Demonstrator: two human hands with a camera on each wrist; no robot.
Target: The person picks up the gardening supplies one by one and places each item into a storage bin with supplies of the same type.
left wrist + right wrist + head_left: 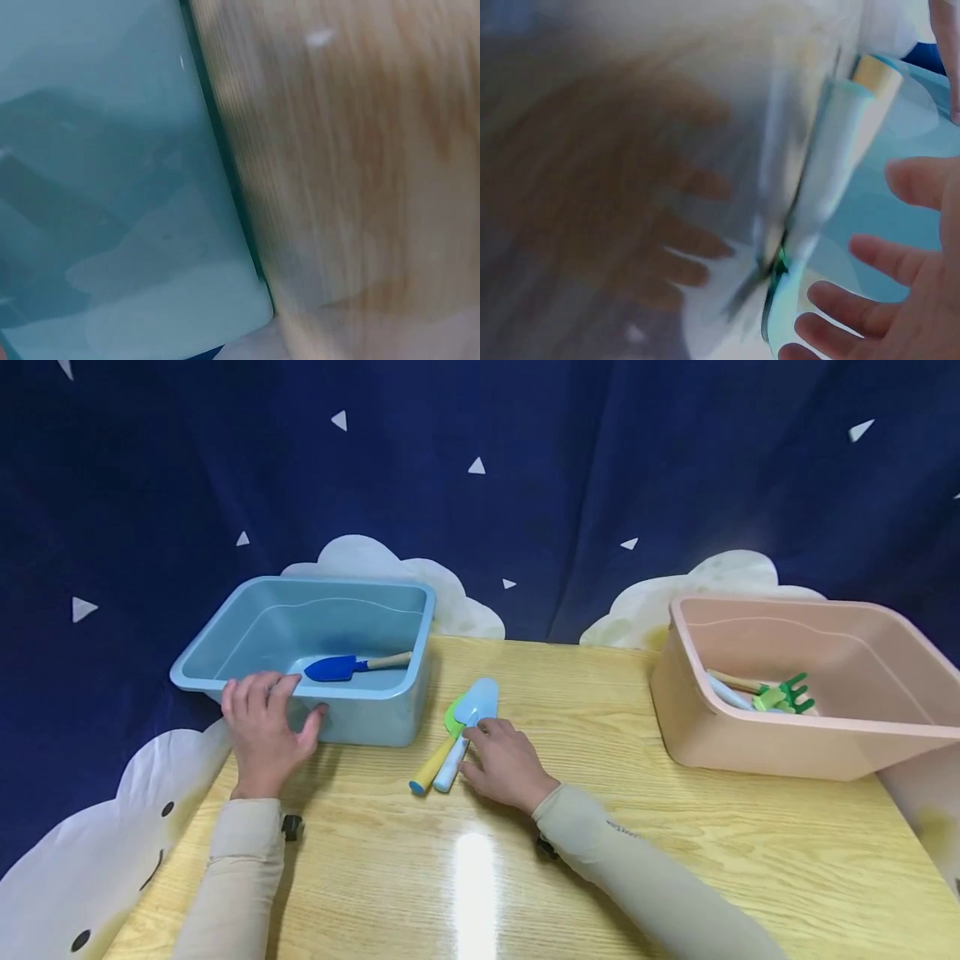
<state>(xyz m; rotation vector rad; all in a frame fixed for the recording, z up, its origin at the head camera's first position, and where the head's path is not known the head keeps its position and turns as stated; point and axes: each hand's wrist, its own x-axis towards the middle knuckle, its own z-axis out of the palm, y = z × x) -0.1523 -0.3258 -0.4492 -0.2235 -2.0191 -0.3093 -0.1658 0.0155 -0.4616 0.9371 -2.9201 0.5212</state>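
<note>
My left hand grips the front rim of a blue plastic bin, fingers over the edge and thumb against the outer wall. Inside the bin lies a blue toy trowel with a wooden handle. My right hand hovers beside a light blue toy trowel on the table. In the right wrist view its fingers are spread, with a gap between them and the pale trowel handle. Alongside, partly under that trowel, is a green toy tool with a yellow handle.
On the right of the wooden table stands a pink bin. It holds a green toy rake and other small tools, partly hidden by its wall. Behind the table hangs a dark blue curtain with cloud shapes.
</note>
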